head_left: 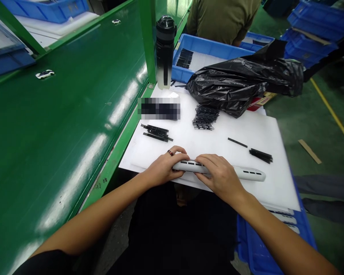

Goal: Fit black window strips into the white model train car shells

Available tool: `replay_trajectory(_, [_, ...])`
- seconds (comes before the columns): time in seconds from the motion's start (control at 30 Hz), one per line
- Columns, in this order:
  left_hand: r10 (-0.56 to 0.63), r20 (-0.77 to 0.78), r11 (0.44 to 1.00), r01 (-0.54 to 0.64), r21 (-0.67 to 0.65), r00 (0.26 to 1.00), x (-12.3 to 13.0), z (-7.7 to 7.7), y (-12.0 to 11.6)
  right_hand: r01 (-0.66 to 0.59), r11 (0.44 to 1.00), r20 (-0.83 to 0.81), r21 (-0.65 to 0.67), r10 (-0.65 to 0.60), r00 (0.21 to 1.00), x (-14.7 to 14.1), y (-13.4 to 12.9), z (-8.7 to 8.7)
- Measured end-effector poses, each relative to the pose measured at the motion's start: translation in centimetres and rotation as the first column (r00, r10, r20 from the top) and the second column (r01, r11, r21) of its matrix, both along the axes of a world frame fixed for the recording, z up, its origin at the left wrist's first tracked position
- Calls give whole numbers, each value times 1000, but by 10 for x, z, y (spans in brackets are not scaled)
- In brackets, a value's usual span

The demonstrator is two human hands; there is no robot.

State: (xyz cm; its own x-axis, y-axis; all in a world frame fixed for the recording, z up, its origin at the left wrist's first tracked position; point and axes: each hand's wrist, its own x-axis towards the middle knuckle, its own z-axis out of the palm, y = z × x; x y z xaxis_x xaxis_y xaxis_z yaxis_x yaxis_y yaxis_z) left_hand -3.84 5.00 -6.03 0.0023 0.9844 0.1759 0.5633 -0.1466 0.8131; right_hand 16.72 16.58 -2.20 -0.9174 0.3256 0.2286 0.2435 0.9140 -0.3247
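A long white plastic part (250, 173) with dark slots along its side lies across the near edge of the white board. My left hand (167, 166) is closed round its left end, thumb below and fingers above. Near its middle, my right hand (218, 172) pinches the same part. Beyond my left hand is a small pile of black strips (157, 132). Past the hands sits a stack of black frame-like pieces (205, 117). To the right lie a single black strip (237, 143) and a bundle of black strips (260, 155).
A green conveyor belt (74, 114) runs along the left. A dark bottle (164, 53), a blue tray (206, 44) and a black plastic bag (235, 82) stand at the back. A person (223, 19) is beyond. Below the board's right side is another blue crate (255, 244).
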Motion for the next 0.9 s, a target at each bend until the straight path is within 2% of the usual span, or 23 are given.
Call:
replay_trajectory(0.3, [46,28,999,-46,9,999,3,7,1,26,999,0,42,-26,1000,5,3,1])
replay_trajectory(0.43, [50,21,998,-51,22,999,4,4,0,35,996,4,76,-35,999,8,4,3])
replay_trajectory(0.6, [50,-39,992,-45,121,998,7,1,-4,54,991,-46,121,-49,998,8,-3,8])
replay_trajectory(0.67, [89,-120,973,-61,222,989,9,7,-6,74,986,-81,148,-63,995,10,-5,12])
replay_trajectory(0.77, [177,-259,922,-67,381,950,15,25,-12,89,981,-119,175,-69,991,14,-8,19])
replay_trajectory(0.83, [204,-360,911,-42,410,911,21,39,-14,77,980,-145,182,-51,988,17,-10,24])
replay_trajectory(0.9, [206,-454,924,-19,383,867,28,52,-16,68,981,-173,182,-37,984,20,-12,28])
